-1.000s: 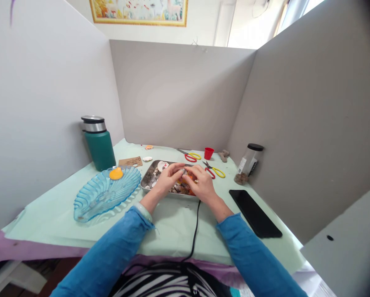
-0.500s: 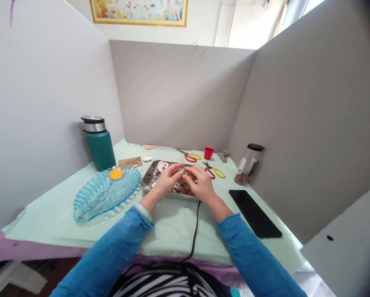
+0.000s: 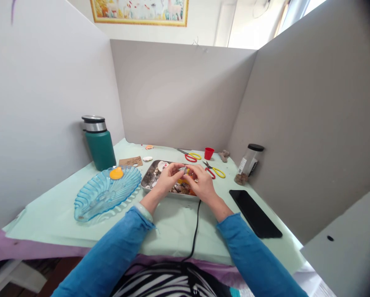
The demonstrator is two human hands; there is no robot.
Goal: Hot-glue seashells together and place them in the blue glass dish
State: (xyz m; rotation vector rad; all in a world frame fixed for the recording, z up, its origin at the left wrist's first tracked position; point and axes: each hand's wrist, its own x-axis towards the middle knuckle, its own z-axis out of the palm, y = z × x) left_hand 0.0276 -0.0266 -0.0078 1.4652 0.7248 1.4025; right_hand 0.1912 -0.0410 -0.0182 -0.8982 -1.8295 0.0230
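Note:
Above a metal tray (image 3: 147,186) of shells and small stones, my left hand (image 3: 168,178) and my right hand (image 3: 201,181) meet fingertip to fingertip. Between them they pinch a small grey shell (image 3: 184,169), partly covered by the fingers. Its exact shape is too small to make out. Under the hands, brown and white shells (image 3: 181,188) and some orange and yellow pieces fill the tray. A white shell with a red mark (image 3: 162,166) lies at its far left side.
On the left are a blue glass dish (image 3: 95,198) with an orange shell (image 3: 116,173), and a green bottle (image 3: 100,148). Two pairs of scissors (image 3: 191,157), a red cup (image 3: 208,153), a jar (image 3: 248,165) and a black phone (image 3: 255,213) lie beyond and right. A black cable (image 3: 196,231) crosses the front.
The fingers have shifted slightly around the shell, and more of its grey surface shows now. Both arms stay in nearly the same place.

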